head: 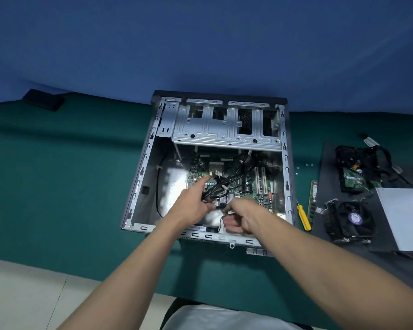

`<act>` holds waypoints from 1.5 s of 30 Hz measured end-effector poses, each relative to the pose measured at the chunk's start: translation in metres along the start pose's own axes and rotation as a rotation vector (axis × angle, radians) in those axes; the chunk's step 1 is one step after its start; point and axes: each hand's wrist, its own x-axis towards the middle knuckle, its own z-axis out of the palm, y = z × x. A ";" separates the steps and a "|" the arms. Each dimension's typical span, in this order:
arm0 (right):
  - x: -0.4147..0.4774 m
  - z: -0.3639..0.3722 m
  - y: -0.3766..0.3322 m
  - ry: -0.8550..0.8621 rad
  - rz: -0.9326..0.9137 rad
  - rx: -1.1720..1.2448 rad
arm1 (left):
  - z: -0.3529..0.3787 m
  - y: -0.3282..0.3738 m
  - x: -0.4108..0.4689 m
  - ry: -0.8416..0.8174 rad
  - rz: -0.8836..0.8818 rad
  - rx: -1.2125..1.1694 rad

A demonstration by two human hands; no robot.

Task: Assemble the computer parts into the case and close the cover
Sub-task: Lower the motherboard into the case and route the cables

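An open metal computer case (pixel 141 177) lies on a green table, its green motherboard (pixel 248 184) showing inside. Both my hands reach into the case from the near side. My left hand (pixel 193 201) grips a bundle of black cables (pixel 222 184) over the board, index finger stretched forward. My right hand (pixel 243 215) is curled near the case's front wall and pinches a thin black wire (pixel 222 220). A small black part (pixel 221 202) sits between the hands, partly hidden. The silver drive cage (pixel 224 132) spans the far end of the case.
To the right, a grey mat (pixel 324 210) holds a hard drive with cables (pixel 353 172), a black fan cooler (pixel 351 220) and a silver panel (pixel 405 215). A yellow screwdriver (pixel 304 217), a RAM stick (pixel 312 198) and small screws (pixel 305 166) lie beside the case. A black object (pixel 43 99) lies far left.
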 end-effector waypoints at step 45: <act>0.006 -0.002 0.003 -0.045 -0.742 -1.650 | 0.002 -0.003 -0.011 0.202 0.023 0.009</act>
